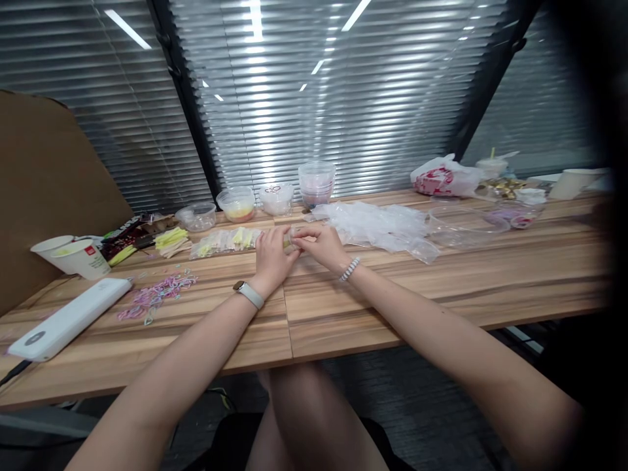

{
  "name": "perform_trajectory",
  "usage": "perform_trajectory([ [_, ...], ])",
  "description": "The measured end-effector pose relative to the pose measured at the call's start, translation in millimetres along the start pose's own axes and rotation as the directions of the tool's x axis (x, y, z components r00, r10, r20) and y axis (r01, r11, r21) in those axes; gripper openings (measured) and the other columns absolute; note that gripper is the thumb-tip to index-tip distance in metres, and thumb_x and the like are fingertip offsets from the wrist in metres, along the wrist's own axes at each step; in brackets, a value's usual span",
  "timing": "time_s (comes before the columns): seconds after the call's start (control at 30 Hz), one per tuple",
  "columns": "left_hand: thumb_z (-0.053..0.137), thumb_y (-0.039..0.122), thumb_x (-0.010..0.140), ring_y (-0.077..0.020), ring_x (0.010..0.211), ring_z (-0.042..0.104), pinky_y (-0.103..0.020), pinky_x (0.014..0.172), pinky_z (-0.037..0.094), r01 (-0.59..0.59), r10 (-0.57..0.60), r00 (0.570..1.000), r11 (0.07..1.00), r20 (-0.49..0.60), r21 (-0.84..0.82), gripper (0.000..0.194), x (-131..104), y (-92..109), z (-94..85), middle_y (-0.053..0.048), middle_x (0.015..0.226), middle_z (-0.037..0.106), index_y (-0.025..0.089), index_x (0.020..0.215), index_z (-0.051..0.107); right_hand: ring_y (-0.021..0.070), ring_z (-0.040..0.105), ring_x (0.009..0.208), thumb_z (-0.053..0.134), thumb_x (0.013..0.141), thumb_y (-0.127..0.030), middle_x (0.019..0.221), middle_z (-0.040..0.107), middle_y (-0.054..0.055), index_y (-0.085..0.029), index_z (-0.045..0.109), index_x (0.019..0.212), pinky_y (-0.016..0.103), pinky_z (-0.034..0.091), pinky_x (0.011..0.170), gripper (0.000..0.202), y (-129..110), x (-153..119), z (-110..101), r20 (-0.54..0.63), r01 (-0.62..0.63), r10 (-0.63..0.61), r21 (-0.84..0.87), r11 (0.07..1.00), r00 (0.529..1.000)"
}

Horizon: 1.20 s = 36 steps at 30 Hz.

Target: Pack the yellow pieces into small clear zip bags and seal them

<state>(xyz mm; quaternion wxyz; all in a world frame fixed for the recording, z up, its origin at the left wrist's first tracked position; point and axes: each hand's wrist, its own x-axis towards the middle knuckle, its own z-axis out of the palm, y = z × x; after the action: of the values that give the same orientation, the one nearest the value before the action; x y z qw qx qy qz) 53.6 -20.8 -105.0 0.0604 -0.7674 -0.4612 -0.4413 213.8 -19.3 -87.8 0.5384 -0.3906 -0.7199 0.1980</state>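
My left hand [273,255], with a watch at its wrist, rests on the table with its fingers bent over a small clear plastic bag [288,242]. Something yellowish shows in the bag, mostly covered by my fingers. From the other side my right hand [321,246] pinches the bag's edge between thumb and fingertips. Just left of my hands lies a row of similar small bags [220,243] with yellow and pale pieces inside. To the right spreads a heap of clear plastic bags [375,226].
Plastic tubs [236,204] line the window side. Yellow and pale strips [171,241], pink and blue small pieces [159,296], paper cups [86,260] and a long white device [71,320] with a cable occupy the left. A carrier bag [444,176] and a clear container [466,226] stand right.
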Motion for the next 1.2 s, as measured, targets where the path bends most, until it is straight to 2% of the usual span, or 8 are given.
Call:
perform_trajectory([
  [0.13, 0.073, 0.026, 0.079, -0.0279, 0.117, 0.056, -0.043, 0.106, 0.038, 0.003, -0.003, 1.0, 1.0, -0.016, -0.028, 0.048, -1, -3, 0.6, -0.009, 0.123, 0.064, 0.018, 0.123, 0.056, 0.0208, 0.066, 0.097, 0.067, 0.086, -0.026, 0.099, 0.072, 0.004, -0.021, 0.077, 0.093, 0.037, 0.05, 0.091, 0.013, 2, 0, 2, 0.045, 0.076, -0.076, 0.003, 0.997, 0.996],
  [0.23, 0.073, 0.028, 0.08, -0.0282, 0.114, 0.057, -0.043, 0.102, 0.041, 0.026, -0.027, 0.999, 0.999, -0.03, -0.036, 0.047, 0, -4, 1.5, -0.009, 0.12, 0.064, 0.018, 0.123, 0.056, 0.0211, 0.063, 0.096, 0.065, 0.086, -0.024, 0.099, 0.067, 0.007, -0.02, 0.076, 0.089, 0.038, 0.049, 0.09, 0.013, 1, 1, 3, 0.021, 0.16, -0.159, -0.064, 0.985, 0.987],
  [0.37, 0.073, 0.03, 0.079, -0.0293, 0.113, 0.058, -0.043, 0.1, 0.042, 0.062, -0.064, 0.997, 0.997, -0.039, -0.04, 0.048, 1, -4, 3.0, -0.01, 0.119, 0.064, 0.019, 0.122, 0.055, 0.022, 0.059, 0.099, 0.065, 0.085, -0.027, 0.102, 0.059, 0.009, -0.02, 0.075, 0.087, 0.04, 0.049, 0.093, 0.013, 5, 3, 4, -0.009, 0.146, -0.147, -0.096, 0.985, 0.989],
  [0.57, 0.075, 0.028, 0.075, -0.0291, 0.112, 0.057, -0.044, 0.099, 0.044, 0.107, -0.11, 0.993, 0.992, -0.042, -0.069, 0.058, 1, -6, 5.0, -0.012, 0.119, 0.062, 0.018, 0.127, 0.051, 0.0223, 0.057, 0.11, 0.067, 0.086, -0.036, 0.113, 0.06, 0.01, -0.019, 0.072, 0.098, 0.039, 0.046, 0.1, 0.022, 4, 2, 6, 0.007, 0.14, -0.139, -0.029, 0.99, 0.99],
  [0.73, 0.077, 0.029, 0.073, -0.0281, 0.11, 0.055, -0.045, 0.097, 0.045, 0.129, -0.133, 0.99, 0.987, -0.036, -0.094, 0.065, 0, -6, 5.3, -0.012, 0.117, 0.059, 0.016, 0.13, 0.048, 0.0223, 0.06, 0.102, 0.071, 0.08, -0.048, 0.114, 0.064, 0.01, -0.016, 0.063, 0.111, 0.034, 0.05, 0.087, 0.046, -2, 1, 4, -0.042, -0.039, 0.038, -0.042, 0.998, 0.998],
  [0.93, 0.076, 0.029, 0.077, -0.0263, 0.108, 0.054, -0.042, 0.097, 0.046, 0.079, -0.085, 0.996, 0.988, -0.04, -0.129, 0.064, 0, -8, 5.9, -0.013, 0.116, 0.057, 0.015, 0.132, 0.046, 0.0166, 0.058, 0.069, 0.056, 0.091, -0.049, 0.071, 0.065, 0.005, -0.013, 0.069, 0.073, 0.027, 0.04, 0.064, 0.042, 10, 2, 2, 0.224, -0.124, 0.154, -0.141, 0.982, 0.962],
  [1.07, 0.078, 0.033, 0.077, -0.0248, 0.106, 0.057, -0.041, 0.097, 0.048, 0.09, -0.091, 0.996, 0.978, 0.007, -0.189, 0.071, 0, -9, 7.5, -0.013, 0.118, 0.06, 0.015, 0.136, 0.043, 0.0152, 0.055, 0.067, 0.056, 0.09, -0.049, 0.069, 0.065, 0.004, -0.013, 0.07, 0.074, 0.026, 0.036, 0.061, 0.042, 19, 8, -4, 0.109, -0.154, 0.162, -0.083, 0.985, 0.981],
  [1.2, 0.072, 0.032, 0.082, -0.0223, 0.097, 0.062, -0.039, 0.089, 0.052, 0.117, -0.094, 0.99, 0.967, 0.109, -0.228, 0.071, -1, -6, 6.6, -0.012, 0.118, 0.061, 0.017, 0.143, 0.039, 0.0166, 0.057, 0.074, 0.059, 0.088, -0.049, 0.078, 0.068, 0.006, -0.012, 0.073, 0.083, 0.026, 0.04, 0.067, 0.04, 29, 13, -10, 0.037, -0.224, 0.223, 0.014, 0.975, 0.974],
])
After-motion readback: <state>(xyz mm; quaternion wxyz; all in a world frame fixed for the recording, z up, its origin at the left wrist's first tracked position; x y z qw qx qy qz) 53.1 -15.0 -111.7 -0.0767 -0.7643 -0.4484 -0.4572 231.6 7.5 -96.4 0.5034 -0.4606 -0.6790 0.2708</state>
